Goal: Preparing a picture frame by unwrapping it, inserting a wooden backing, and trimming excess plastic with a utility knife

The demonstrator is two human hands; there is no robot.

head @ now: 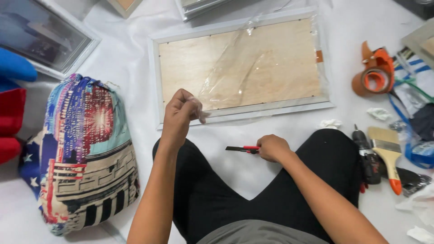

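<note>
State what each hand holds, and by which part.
Left hand pinches the clear plastic film at its near edge; right hand grips the red utility knife by its handle.

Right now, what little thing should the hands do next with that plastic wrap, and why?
Probably keep lifting the clear plastic film off the frame. The left hand pinches its edge, raised, while film lies across the wooden back. The right hand holds the red utility knife away from the frame.

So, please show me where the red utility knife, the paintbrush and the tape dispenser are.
red utility knife (243, 148), head view, on its red-and-black handle.
paintbrush (385, 145), head view, on the metal band below the bristles.
tape dispenser (375, 71), head view, on its orange body.
</note>
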